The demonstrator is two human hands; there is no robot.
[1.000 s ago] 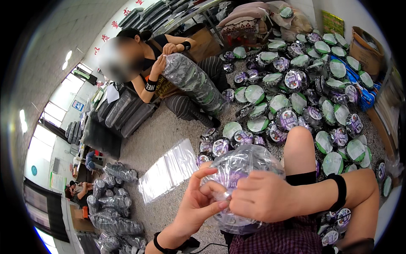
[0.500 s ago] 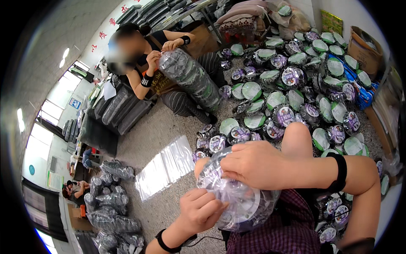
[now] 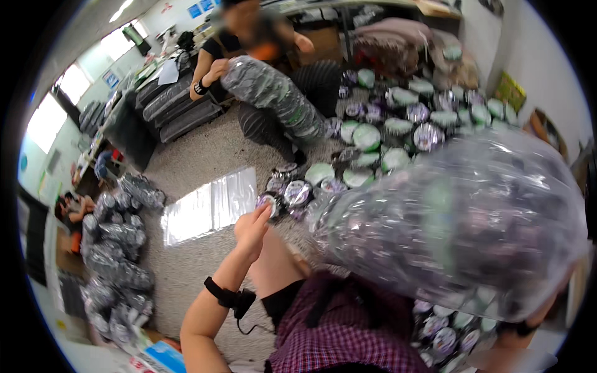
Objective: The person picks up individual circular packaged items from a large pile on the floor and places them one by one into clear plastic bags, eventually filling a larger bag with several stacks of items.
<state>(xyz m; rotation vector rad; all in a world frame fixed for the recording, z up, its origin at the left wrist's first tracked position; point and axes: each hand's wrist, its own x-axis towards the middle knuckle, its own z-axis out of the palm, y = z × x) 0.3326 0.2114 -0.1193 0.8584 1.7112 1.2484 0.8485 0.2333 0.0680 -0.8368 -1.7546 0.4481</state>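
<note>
A long clear plastic bag [image 3: 429, 217] packed with round purple-and-green packs tilts across the right side, blurred by motion. Its wide end is raised at the right; the narrower end points left over my lap. My right hand [image 3: 556, 295] supports the bag at its wide lower right end, the fingers hidden behind the plastic. My left hand [image 3: 252, 231] is apart from the bag, above my knee, its fingers stretched out and holding nothing. Close beyond it lie loose round packs [image 3: 298, 193] on the floor.
Opposite sits a co-worker, one hand on another filled bag [image 3: 273, 93]. Flat clear bags [image 3: 211, 205] lie on the floor to the left. Farther left are piled filled bags [image 3: 121, 248]. Many round packs [image 3: 367, 137] spread toward the far right, near a cardboard box [image 3: 546, 132].
Both hands were at the bag's gathered top. Now the bag is swung up to the right, and my left hand has let go. The co-worker's one hand has left the other bag.
</note>
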